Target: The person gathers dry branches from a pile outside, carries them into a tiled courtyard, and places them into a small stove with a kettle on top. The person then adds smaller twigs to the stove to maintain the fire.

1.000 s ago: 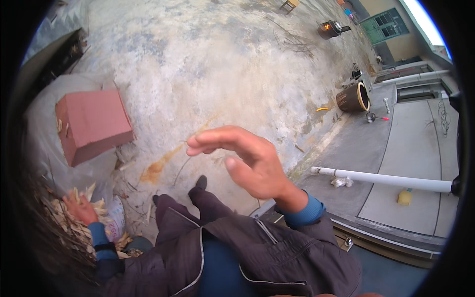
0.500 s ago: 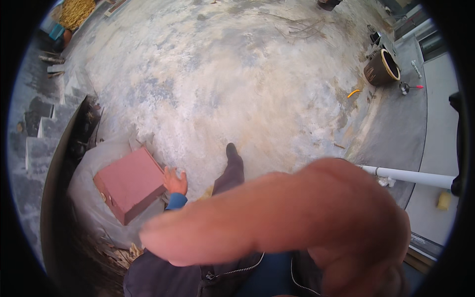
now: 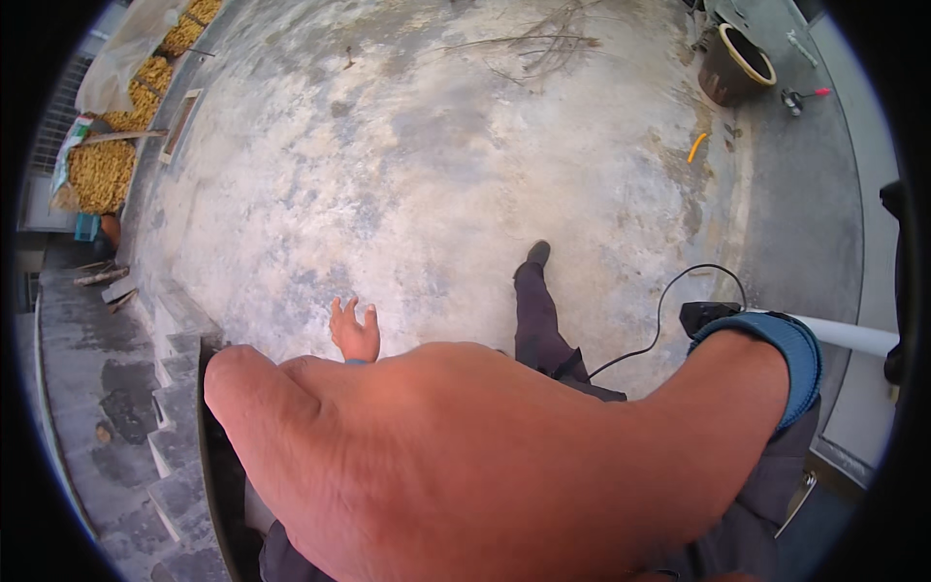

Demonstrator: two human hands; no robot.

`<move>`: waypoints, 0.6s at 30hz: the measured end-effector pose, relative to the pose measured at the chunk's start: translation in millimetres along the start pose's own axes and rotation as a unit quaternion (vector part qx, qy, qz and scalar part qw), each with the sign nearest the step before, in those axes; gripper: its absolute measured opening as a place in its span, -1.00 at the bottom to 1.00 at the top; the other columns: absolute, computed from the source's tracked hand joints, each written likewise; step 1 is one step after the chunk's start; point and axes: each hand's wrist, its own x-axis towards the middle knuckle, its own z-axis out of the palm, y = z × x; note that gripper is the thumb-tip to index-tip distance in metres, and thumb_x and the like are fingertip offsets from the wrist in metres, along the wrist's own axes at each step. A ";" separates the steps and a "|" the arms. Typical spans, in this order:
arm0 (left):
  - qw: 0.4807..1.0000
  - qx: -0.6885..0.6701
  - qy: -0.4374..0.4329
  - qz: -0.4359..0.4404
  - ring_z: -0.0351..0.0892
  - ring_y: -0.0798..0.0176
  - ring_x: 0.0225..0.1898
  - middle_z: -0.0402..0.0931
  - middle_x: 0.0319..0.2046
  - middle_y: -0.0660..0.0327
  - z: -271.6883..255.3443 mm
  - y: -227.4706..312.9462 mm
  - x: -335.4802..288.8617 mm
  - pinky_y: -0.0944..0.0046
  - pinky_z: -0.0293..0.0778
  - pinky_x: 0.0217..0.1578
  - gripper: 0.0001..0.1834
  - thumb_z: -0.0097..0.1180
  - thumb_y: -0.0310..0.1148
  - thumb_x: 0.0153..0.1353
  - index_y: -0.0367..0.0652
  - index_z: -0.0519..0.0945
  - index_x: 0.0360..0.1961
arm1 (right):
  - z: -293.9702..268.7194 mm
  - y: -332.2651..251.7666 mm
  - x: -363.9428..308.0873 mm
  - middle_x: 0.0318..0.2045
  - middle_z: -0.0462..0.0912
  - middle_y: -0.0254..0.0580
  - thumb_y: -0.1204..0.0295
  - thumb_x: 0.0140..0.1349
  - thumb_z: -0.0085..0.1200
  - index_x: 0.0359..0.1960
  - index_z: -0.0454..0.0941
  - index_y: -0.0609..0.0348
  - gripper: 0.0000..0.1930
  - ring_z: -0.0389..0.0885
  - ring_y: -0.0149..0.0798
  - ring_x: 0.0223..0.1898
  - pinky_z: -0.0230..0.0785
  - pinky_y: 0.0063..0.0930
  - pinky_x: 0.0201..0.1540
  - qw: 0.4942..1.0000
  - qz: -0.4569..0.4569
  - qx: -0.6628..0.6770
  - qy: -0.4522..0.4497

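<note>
My right hand (image 3: 456,436) fills the lower middle, very close up, its back turned up and its knuckles toward the left. Its fingers bend down out of sight, so what they hold, if anything, is hidden. A blue cuff (image 3: 800,364) rings the right wrist. Beside it sits a small black device (image 3: 706,316) with a black cable (image 3: 662,308) looping down from it. Past the right hand, my left hand (image 3: 356,332) is held over the concrete floor (image 3: 427,194), open with fingers apart and nothing in it.
My leg (image 3: 538,320) steps forward in dark trousers. Grey steps (image 3: 179,427) run down the left side. Yellow heaps (image 3: 102,175) lie at the far left. Thin twigs (image 3: 548,44), a brown pot (image 3: 734,68), an orange curved piece (image 3: 696,147) and a white pipe (image 3: 844,335) are farther out.
My right hand has spread leftward across the view. The reddish box beside my left hand no longer shows. The view has shifted, bringing in the yellow heaps and more of the steps.
</note>
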 end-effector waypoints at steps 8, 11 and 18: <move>0.992 0.047 -0.073 -0.096 0.24 -0.23 0.47 0.23 0.52 -0.07 13.0 49.5 182.5 -0.34 0.20 0.38 -0.43 0.26 -0.02 0.30 -0.04 0.63 0.26 | -194.3 26.3 155.9 -0.05 0.77 0.09 0.43 0.54 -0.28 0.29 0.51 0.40 -0.55 0.83 -0.21 -0.16 0.62 -0.43 -0.04 0.994 0.061 -0.007 -0.093; 0.983 0.050 -0.067 -0.165 0.28 -0.24 0.46 0.30 0.49 -0.06 23.3 47.7 212.9 -0.34 0.22 0.37 -0.45 0.25 0.01 0.29 -0.03 0.66 0.22 | -263.9 59.2 208.9 -0.10 0.76 -0.02 0.43 0.54 -0.26 0.24 0.51 0.39 -0.59 0.81 -0.23 -0.20 0.57 -0.43 -0.07 0.971 0.228 0.075 0.004; 0.897 0.126 -0.169 -0.388 0.52 -0.13 0.33 0.55 0.31 -0.07 77.3 41.1 303.2 -0.14 0.41 0.31 -0.36 0.26 0.16 0.20 -0.05 0.72 0.15 | -486.0 241.0 308.3 -0.10 0.76 -0.03 0.33 0.54 -0.21 0.19 0.54 0.29 -0.61 0.82 -0.24 -0.17 0.58 -0.44 -0.15 0.910 0.351 -0.068 0.211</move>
